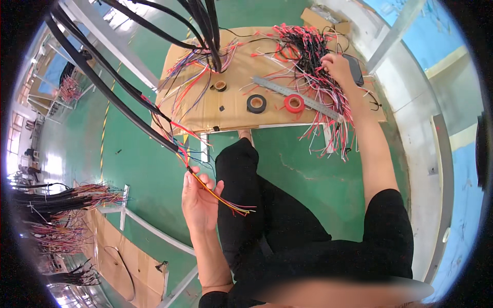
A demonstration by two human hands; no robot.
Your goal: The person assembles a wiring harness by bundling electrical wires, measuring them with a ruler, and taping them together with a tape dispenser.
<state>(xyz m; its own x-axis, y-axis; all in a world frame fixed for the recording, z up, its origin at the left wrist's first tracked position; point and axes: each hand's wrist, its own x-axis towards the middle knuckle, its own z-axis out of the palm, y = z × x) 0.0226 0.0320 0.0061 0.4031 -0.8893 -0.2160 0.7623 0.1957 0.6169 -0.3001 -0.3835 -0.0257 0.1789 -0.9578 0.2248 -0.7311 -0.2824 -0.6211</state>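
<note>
Left hand (201,200) raised, fingers (209,180) curled, right hand (337,68) stretched far forward; both forearms (374,146) bare

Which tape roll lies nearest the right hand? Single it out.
The red tape roll, rightmost of the three. The black tape roll and the small dark roll both lie left of it, farther from the right hand.

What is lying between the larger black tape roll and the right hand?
In the head view, a grey ruler lies slantwise between the black tape roll and the right hand; nearer the hand, loose wires follow.
</note>
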